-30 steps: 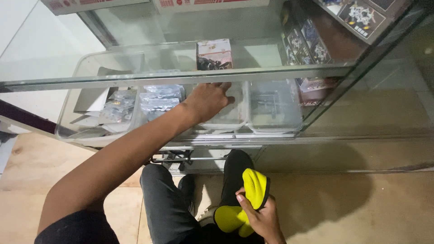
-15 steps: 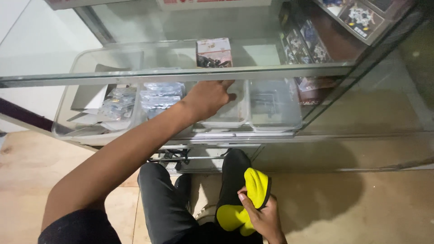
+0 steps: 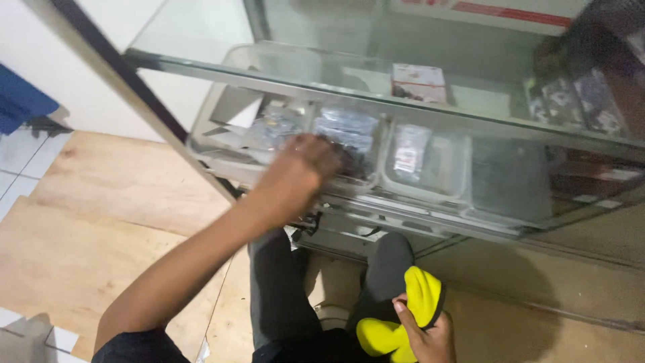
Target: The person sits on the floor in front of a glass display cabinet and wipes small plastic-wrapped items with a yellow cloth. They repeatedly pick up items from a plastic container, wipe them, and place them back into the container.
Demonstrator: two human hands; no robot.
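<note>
My left hand [image 3: 300,169] reaches into the lower shelf of a glass display cabinet [image 3: 201,70]. Its fingers curl down at the front of a clear plastic bin [image 3: 349,138] full of small bagged items. The hand is blurred, so I cannot make out whether it grips anything. My right hand [image 3: 426,336] is low by my knee, closed around a folded yellow cloth [image 3: 420,302] with a dark edge.
More clear bins [image 3: 423,161] with packets stand side by side on the same shelf. A small box [image 3: 418,82] sits on the glass shelf above, and packaged goods [image 3: 578,101] fill the right side. My dark-trousered legs [image 3: 279,296] kneel on a wooden floor [image 3: 87,222].
My left hand has slid left along the shelf from the middle bin to the bin beside it. The view has swung left. The right hand still holds the yellow cloth.
</note>
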